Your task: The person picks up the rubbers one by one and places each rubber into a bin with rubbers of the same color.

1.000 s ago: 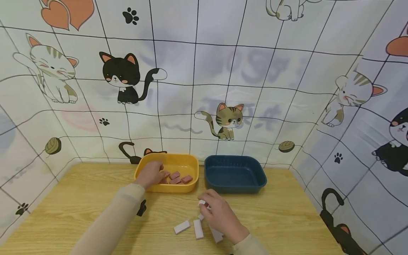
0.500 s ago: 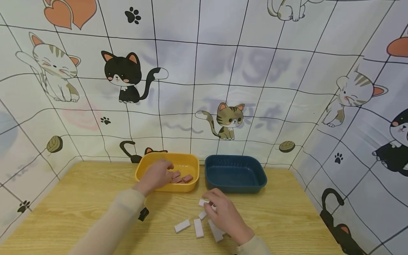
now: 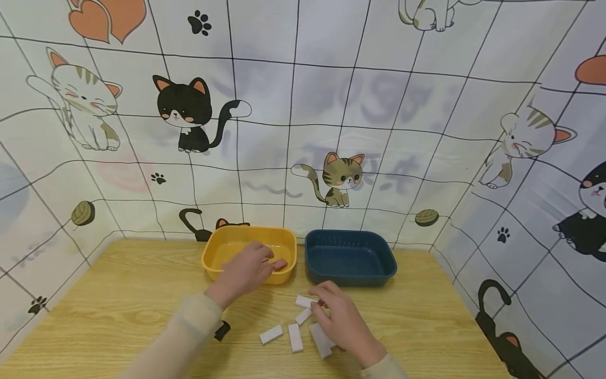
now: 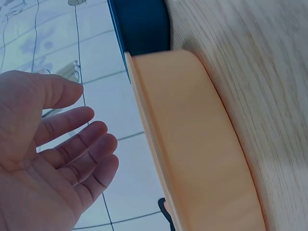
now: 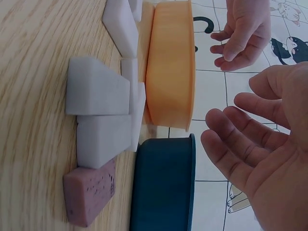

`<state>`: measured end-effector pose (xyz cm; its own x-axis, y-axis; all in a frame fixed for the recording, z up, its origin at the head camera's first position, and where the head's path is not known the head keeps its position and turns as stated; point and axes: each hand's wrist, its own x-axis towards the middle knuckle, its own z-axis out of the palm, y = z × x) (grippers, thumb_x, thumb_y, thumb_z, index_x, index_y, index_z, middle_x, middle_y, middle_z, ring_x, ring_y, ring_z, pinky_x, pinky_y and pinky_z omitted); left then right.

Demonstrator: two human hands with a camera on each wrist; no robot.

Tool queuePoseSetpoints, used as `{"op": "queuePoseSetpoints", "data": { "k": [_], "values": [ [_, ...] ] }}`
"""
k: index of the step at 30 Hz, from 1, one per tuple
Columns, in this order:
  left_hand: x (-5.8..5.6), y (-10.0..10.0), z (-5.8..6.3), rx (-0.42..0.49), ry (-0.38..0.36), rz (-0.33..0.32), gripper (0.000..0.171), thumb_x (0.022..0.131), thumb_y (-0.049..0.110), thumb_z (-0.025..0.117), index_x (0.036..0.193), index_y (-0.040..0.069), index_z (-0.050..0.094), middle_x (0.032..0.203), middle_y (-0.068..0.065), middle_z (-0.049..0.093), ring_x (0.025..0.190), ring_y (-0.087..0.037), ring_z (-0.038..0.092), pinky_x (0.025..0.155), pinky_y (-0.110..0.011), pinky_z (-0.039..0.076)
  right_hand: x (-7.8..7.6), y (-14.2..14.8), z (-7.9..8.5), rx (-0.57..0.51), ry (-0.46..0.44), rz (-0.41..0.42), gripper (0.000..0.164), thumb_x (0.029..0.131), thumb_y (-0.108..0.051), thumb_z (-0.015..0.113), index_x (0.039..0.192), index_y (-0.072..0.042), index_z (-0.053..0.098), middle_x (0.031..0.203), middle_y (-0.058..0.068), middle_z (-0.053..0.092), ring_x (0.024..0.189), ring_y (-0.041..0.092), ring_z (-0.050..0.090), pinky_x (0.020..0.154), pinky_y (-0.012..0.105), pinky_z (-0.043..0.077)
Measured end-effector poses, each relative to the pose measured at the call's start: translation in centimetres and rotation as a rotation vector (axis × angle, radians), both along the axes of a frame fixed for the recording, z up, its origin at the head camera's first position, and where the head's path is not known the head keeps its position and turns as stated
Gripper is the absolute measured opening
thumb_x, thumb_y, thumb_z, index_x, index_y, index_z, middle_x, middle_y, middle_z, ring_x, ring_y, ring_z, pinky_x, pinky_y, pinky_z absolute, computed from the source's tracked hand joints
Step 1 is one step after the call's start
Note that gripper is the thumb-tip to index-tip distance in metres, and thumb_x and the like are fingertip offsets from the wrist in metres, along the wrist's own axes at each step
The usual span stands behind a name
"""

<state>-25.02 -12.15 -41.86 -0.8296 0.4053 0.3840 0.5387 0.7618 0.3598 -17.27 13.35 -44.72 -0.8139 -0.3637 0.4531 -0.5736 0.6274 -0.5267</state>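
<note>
Smooth plastic yellow tub (image 3: 284,243), matt white blocks (image 3: 295,338), wood-grained table (image 3: 426,316)

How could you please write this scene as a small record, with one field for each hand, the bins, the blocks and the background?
left hand: above the yellow bin, holding nothing
right hand: above the white blocks, holding nothing
yellow bin: contains pink blocks, partly hidden
blue bin: right of yellow bin
white blocks: several, on the table
loose pink block: beside white blocks
background: cat-patterned backdrop
</note>
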Motion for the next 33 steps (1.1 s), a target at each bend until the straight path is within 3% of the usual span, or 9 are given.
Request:
{"op": "queuePoseSetpoints", "data": {
  "k": [4, 8, 18, 25, 33],
  "values": [
    [0.6, 0.7, 0.0, -0.004, 0.067, -0.027, 0.014, 0.098, 0.02, 0.07, 0.099, 0.007, 0.074, 0.097, -0.005, 0.067, 0.088, -0.02, 0.061, 0.08, -0.036, 0.055, 0.1, 0.4, 0.0, 0.001, 0.0, -0.01, 0.022, 0.095, -0.001, 0.068, 0.115, -0.009, 0.073, 0.111, -0.002, 0.065, 0.086, 0.004, 0.064, 0.073, 0.033, 0.059],
    [1.3, 1.3, 0.0, -0.025, 0.117, -0.047, 0.011, 0.093, 0.016, 0.075, 0.101, 0.008, 0.073, 0.097, -0.005, 0.067, 0.085, -0.018, 0.062, 0.078, -0.037, 0.054, 0.2, 0.5, 0.1, -0.003, 0.006, -0.02, 0.022, 0.094, -0.001, 0.068, 0.114, -0.01, 0.074, 0.11, -0.002, 0.065, 0.086, 0.004, 0.064, 0.072, 0.033, 0.058],
    [2.7, 2.2, -0.5, -0.012, 0.117, -0.123, 0.019, 0.092, 0.013, 0.076, 0.107, 0.004, 0.071, 0.104, -0.008, 0.066, 0.094, -0.025, 0.059, 0.083, -0.04, 0.053, 0.4, 0.9, 0.0, -0.01, 0.059, -0.032, 0.023, 0.092, 0.001, 0.07, 0.112, -0.009, 0.075, 0.109, -0.002, 0.067, 0.083, 0.002, 0.063, 0.07, 0.028, 0.056],
    [3.4, 3.0, -1.1, 0.027, 0.135, -0.156, 0.015, 0.09, 0.009, 0.076, 0.104, 0.005, 0.071, 0.104, -0.005, 0.066, 0.09, -0.018, 0.062, 0.082, -0.036, 0.054, 0.4, 1.3, -0.2, -0.033, 0.097, -0.025, 0.023, 0.092, 0.002, 0.07, 0.112, -0.008, 0.075, 0.109, 0.001, 0.068, 0.082, 0.002, 0.062, 0.069, 0.032, 0.057],
    [4.3, 4.0, -1.2, 0.024, 0.119, -0.187, 0.016, 0.09, 0.009, 0.075, 0.105, 0.004, 0.071, 0.099, -0.005, 0.061, 0.089, -0.015, 0.054, 0.079, -0.031, 0.053, 0.8, 1.8, 0.0, -0.058, 0.145, -0.048, 0.028, 0.087, 0.006, 0.072, 0.11, -0.01, 0.076, 0.107, 0.0, 0.068, 0.081, 0.0, 0.061, 0.068, 0.032, 0.057]
  ]
}}
